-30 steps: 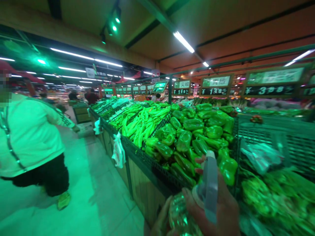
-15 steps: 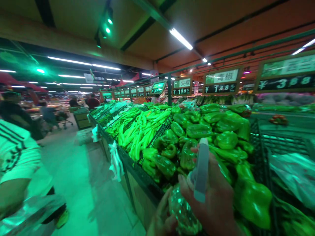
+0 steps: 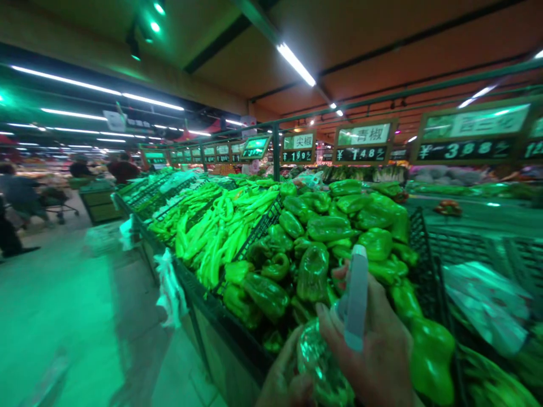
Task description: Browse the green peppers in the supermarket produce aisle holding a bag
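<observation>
My right hand [image 3: 375, 350] grips the neck and white trigger head of a clear plastic spray bottle [image 3: 324, 362], whose nozzle [image 3: 355, 294] points up over the produce. My left hand [image 3: 283, 381] cups the lower body of the same bottle from the left. Both hands sit at the bottom of the view, just above the front edge of a bin heaped with green bell peppers [image 3: 331, 237]. Long green chillies [image 3: 220, 226] fill the compartment to the left of them.
The dark produce stand [image 3: 203, 294] runs away to the left, with plastic bags [image 3: 169, 288] hanging off its edge. Price signs [image 3: 362, 144] hang above. The tiled aisle [image 3: 72, 305] lies on the left, with people and a cart [image 3: 55, 203] far down it.
The person in the white jacket has gone from the left of the view. My view has swung slightly right and closer to the peppers. Both hands keep their hold on the bottle.
</observation>
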A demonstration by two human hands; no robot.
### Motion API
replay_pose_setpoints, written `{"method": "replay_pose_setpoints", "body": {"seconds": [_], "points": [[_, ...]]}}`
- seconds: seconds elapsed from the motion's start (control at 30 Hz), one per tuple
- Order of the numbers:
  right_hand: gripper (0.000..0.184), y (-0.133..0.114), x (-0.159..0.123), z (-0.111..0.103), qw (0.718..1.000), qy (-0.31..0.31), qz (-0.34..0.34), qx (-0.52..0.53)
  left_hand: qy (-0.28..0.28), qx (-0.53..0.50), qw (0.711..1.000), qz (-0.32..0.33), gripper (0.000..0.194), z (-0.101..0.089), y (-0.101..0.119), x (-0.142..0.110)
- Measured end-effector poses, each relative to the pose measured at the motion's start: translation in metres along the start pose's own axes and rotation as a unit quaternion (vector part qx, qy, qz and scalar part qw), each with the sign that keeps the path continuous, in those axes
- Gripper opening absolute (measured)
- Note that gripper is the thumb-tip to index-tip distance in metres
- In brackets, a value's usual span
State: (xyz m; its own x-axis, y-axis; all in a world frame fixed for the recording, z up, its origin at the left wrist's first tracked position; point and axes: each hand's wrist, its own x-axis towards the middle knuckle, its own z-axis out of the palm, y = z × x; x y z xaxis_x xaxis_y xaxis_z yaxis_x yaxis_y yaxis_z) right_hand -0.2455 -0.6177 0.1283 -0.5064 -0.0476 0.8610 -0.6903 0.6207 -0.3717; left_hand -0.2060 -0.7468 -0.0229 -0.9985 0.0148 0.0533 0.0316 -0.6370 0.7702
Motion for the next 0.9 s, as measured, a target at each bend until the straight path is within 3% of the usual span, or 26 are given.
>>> {"method": "replay_pose_setpoints", "body": {"seconds": [0.2, 0.37, 0.57, 0.77, 0.9], "points": [[0.059, 0.003, -0.004, 0.011, 0.999, -0.014, 0.038, 0.021, -0.027, -0.006, 1.0, -0.002, 0.075, -0.013, 0.011, 0.009], [0.045, -0.002, -0.014, 0.032, 0.994, 0.008, 0.084, 0.066, -0.036, 0.007, 0.998, 0.05, 0.068, -0.033, 0.014, 0.016], [0.066, -0.013, -0.011, 0.05, 0.997, -0.035, 0.007, 0.07, -0.028, 0.002, 0.999, 0.03, 0.063, -0.04, 0.023, 0.014], [0.045, -0.033, -0.006, 0.06, 0.997, -0.02, 0.013, 0.075, -0.083, -0.088, 0.992, 0.035, 0.065, -0.039, 0.043, 0.008], [0.055, -0.043, 0.002, 0.066, 0.995, -0.042, -0.006, 0.09, -0.023, -0.044, 0.998, 0.028, 0.078, -0.043, 0.055, 0.004]]}}
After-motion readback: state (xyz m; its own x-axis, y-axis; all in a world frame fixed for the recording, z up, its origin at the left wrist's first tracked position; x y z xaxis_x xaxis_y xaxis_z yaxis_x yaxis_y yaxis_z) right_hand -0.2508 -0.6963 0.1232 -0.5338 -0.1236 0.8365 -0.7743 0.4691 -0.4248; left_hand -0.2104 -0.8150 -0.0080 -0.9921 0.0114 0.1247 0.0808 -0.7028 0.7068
